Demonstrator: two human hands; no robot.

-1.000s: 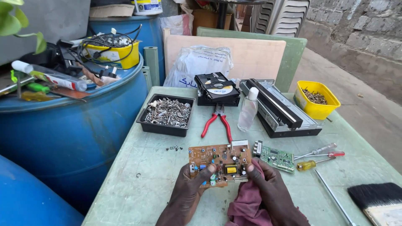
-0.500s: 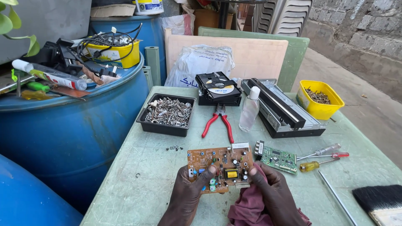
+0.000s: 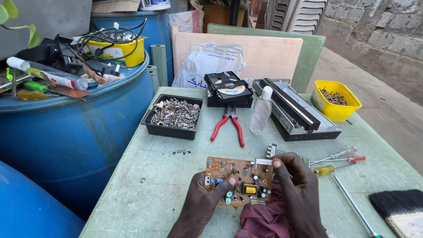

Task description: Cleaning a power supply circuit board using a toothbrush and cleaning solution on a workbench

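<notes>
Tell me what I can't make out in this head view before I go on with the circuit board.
- Brown circuit board: its near edge is covered by the left hand and right hand.
- Green board: mostly hidden behind the right hand.
- Maroon cloth: cut off by the bottom edge.
- Paintbrush: handle runs out of the frame's corner.
- Black tray: its screws are too small to sort.

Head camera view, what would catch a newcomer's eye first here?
The brown circuit board at centre front, held by the left hand and right hand over the green table. Behind it, red pliers lie beside a black tray of screws; a yellow tub sits far right.
</notes>
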